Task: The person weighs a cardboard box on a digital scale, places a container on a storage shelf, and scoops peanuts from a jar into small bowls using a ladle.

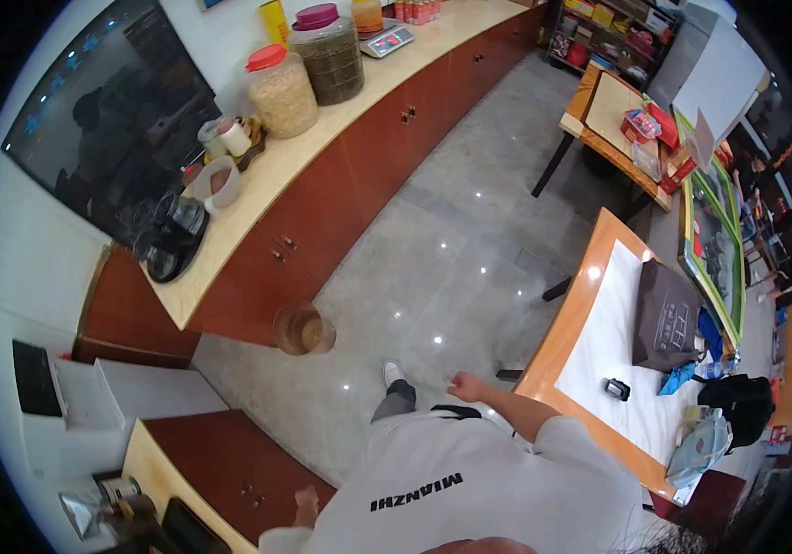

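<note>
Near your left hand [306, 503], a red-brown cabinet [220, 462] stands upright, doors apparently closed in this distorted view; near your right hand [467, 387] stands a white-topped, orange-edged table [590, 360].

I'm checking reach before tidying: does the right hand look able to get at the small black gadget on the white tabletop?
Probably yes: the right hand is beside the table, whose surface looks bare from the near edge to the black gadget.

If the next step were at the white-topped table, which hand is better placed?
Probably the right hand: it is on the same side of the body as the white-topped table. The left hand is on the other side, by the red-brown cabinet.
</note>
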Demonstrator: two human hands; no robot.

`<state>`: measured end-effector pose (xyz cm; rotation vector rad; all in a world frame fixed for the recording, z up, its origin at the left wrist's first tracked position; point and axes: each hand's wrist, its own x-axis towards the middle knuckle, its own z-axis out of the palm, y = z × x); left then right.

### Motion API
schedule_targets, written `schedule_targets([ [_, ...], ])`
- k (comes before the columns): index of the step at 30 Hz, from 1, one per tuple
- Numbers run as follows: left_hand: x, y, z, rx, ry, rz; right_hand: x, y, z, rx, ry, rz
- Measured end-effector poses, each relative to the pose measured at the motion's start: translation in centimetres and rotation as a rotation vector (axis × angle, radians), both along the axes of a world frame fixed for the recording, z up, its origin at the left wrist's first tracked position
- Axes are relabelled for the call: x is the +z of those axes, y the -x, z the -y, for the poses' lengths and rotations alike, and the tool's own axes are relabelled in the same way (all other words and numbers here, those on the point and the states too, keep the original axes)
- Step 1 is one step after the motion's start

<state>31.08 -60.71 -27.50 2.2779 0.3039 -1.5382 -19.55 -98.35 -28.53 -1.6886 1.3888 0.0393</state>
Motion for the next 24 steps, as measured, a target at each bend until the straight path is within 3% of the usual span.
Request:
schedule_targets([
  [1,-1.8,-0.9,4.7,-0.204,-0.048,0.434,0.9,1.6,0.8,-0.014,-0.062,-0.066],
  [3,-3.0,-4.8,15.6,-1.156,-0.031,0.543,3.1,3.7,2.2,-0.122,-0.123,-0.168],
  [4,-3.8,-4.3,23.2,-1.222,-0.021,0.487,4.0,4.4,2.8,-0.213,-0.122,-0.211],
  [5,-4.1,-4.1,31.3,-1.969,0.042,0.504,4.1,5.2,3.8,-0.23,-0.127,-0.209],
  [6,-4.8,-2.9,38.7,-1.983,0.148,0.546,4.0,5.9,4.2,-0.427,-0.145,-0.148],
  [7,-6.8,-1.4,44.9,-1.23,0.363,0.498,3.9,5.9,4.6,-0.626,-0.165,-0.085],
  [8,-0.2,3.6,52.4,-1.087,0.569,0.479,4.3,5.5,5.3,-0.647,-0.175,-0.078],
  [10,2.6,9.4,65.3,-1.117,0.758,0.325,5.6,5.4,7.5,-1.008,-0.12,0.058],
  [14,7.6,20.6,83.6,-1.196,1.075,0.23,0.3,7.1,12.3,-1.231,-0.198,0.167],
  [17,8.5,26.4,90.3,-1.118,1.075,0.16,-1.0,10.4,20.1,-1.307,-0.129,0.248],
  [20,5.0,28.1,92.4,-1.192,0.946,0.025,1.7,13.6,30.1,-1.205,-0.251,0.395],
  [22,1.1,27.6,93.3,-1.505,0.761,0.044,1.6,16.6,37.3,-1.06,-0.363,0.532],
  [24,2.8,27.6,93.8,-1.462,0.66,0.011,5.5,17.5,44.8,-0.983,-0.465,0.538],
])
